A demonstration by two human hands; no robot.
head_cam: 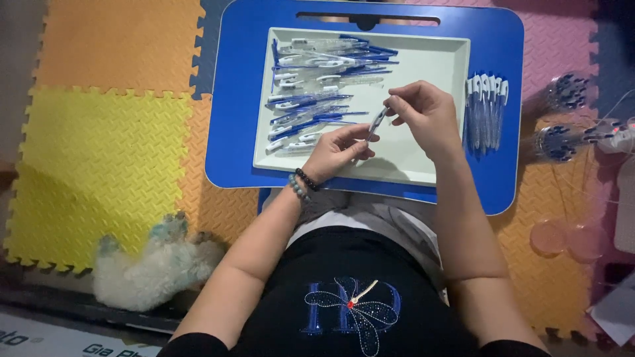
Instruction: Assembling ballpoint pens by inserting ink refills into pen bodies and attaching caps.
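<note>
Over a pale tray (423, 73) on a blue lap table (238, 99), both my hands hold one clear pen with blue parts (377, 123). My left hand (338, 151), with bead bracelets at the wrist, grips its lower end. My right hand (423, 116) pinches its upper end. A heap of loose pen parts (317, 92), clear barrels and blue refills, fills the tray's left half.
A row of finished pens (486, 109) lies on the lap table right of the tray. Clear cups holding blue pieces (562, 116) stand on the pink mat at right. A fluffy white dog (149, 264) lies on the foam mat at lower left.
</note>
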